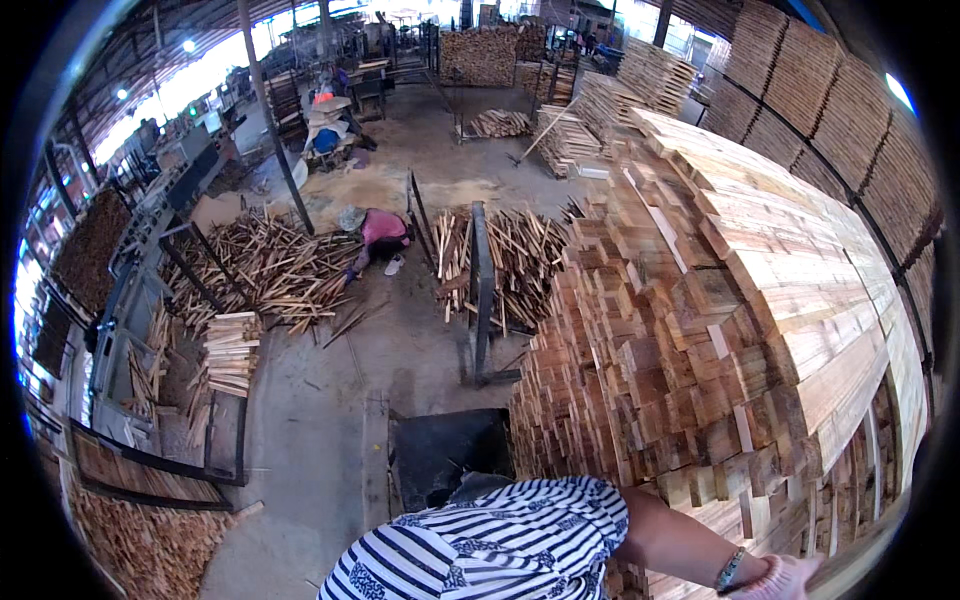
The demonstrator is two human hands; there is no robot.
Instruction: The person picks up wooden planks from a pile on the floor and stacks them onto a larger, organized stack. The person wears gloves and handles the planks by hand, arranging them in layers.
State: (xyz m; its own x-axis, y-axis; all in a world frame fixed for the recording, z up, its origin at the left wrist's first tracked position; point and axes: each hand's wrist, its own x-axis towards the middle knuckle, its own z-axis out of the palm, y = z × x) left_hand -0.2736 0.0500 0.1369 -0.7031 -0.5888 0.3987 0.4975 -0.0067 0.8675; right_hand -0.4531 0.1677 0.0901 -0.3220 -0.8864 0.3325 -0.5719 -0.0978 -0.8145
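Note:
My right arm reaches out to the lower right from a black-and-white striped sleeve, with a beaded bracelet at the wrist. In a pale pink glove, my right hand [782, 580] is closed at the end of a wooden board [858, 562], partly cut off by the picture's lower edge. Beside that arm rises a tall stack of sawn timber [660, 370], its uneven board ends facing me and pale planks lying along its top. My left hand is out of view.
A dark metal plate or pit [450, 450] lies in front of me. A crouching person [383, 232] in a pink top works by a heap of loose sticks [270, 270]. Metal posts [483, 290] stand beside another stick pile [525, 260]. Tall timber stacks [810, 90] line the right.

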